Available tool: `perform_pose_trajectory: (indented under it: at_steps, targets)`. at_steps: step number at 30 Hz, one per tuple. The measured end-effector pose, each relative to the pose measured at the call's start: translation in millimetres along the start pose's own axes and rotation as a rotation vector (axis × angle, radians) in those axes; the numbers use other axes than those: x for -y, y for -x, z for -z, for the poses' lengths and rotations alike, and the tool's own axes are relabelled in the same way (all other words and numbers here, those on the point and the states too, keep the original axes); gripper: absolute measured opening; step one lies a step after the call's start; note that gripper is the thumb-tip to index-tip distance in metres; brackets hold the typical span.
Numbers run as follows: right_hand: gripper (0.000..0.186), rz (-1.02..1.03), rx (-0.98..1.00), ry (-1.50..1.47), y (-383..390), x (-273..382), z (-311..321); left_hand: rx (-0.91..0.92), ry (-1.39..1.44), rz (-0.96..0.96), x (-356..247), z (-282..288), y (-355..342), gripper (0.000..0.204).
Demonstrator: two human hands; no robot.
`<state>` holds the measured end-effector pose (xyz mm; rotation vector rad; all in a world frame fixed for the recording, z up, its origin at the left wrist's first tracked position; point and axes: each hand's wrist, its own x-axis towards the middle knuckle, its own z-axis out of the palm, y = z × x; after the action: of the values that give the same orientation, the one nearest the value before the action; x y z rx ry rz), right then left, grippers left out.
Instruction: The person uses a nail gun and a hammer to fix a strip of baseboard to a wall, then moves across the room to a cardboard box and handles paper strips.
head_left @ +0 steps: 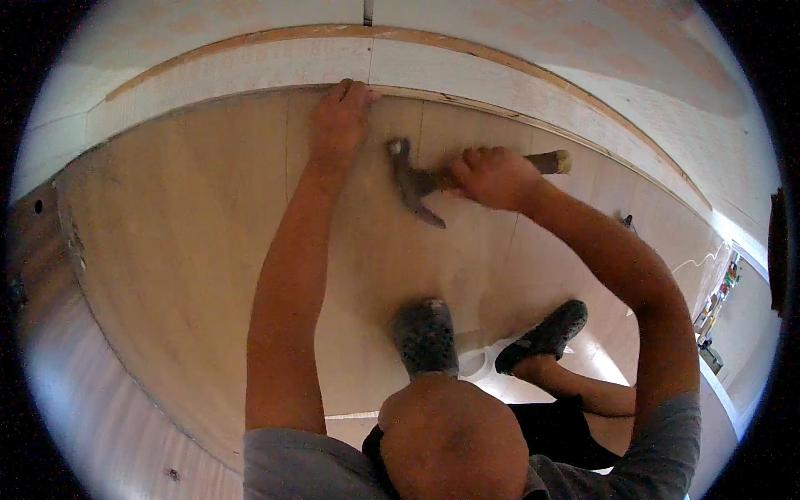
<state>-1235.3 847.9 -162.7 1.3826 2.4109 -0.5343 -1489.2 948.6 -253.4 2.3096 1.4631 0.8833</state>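
A claw hammer [410, 179] is in my right hand [498, 177], held partway along the handle. Its dark metal head points left, over the light wooden panels, and the handle end sticks out past my hand to the right. Up at the far edge, my left hand [337, 125] has its fingers curled against the foot of a pale board [467, 71], beside a thin wood strip [475, 104]. Whatever those fingers pinch is hidden or too small to name. The hammer head is apart from my left hand, a short way to its right.
Light wooden panels [192, 217] lie under my hands and shoes [427, 337]. Darker wood-grain flooring [108, 367] runs along the left. White wall sheets rise behind the pale board. A thin white cord [700, 260] and shelved items [718, 304] show at the far right.
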Motion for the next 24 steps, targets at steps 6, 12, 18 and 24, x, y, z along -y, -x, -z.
perform_pose_trajectory:
  at_steps: [6, 12, 18, 24]
  targets:
    - [0.046, -0.122, -0.074, -0.032, -3.3, 4.9, -9.1, 0.032, 0.029, -0.031, -3.4, 3.6, -6.1, 0.014]
    - [0.048, -0.092, -0.047, -0.039, -10.3, -2.1, 15.0, 0.005, 0.008, -0.01, 3.3, 2.9, -3.2, 0.016]
    - [0.048, -0.071, -0.016, -0.02, -7.7, 1.4, 16.2, -0.012, 0.034, -0.034, -0.9, 2.2, -2.5, 0.017]
    - [0.047, -0.153, -0.08, -0.097, -1.7, 4.8, -4.2, -0.026, 0.018, -0.043, 15.4, -19.3, 1.0, 0.015]
